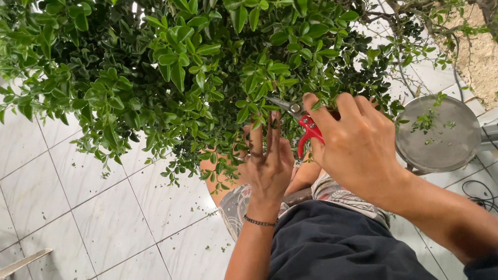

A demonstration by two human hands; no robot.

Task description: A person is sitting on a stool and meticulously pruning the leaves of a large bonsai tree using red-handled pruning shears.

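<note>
Nearest, at 6 o'clock: dark apron [333,256] over lap. Beyond, left hand [268,166], fingers spread upward, touching lower leaves of bushy green bonsai [188,59]. At 3 o'clock of it, right hand [357,145], fingers curled round red-handled pruning shears [305,123], blades among foliage at 12. Farther, at 3 o'clock, round metal dish [438,136] on white tiled floor [47,196].

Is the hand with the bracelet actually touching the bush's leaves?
Touching. In the head view, the fingers of the left hand reach up into the green bush, leaves overlapping the fingertips. The right hand grips red-handled shears beside it.
</note>
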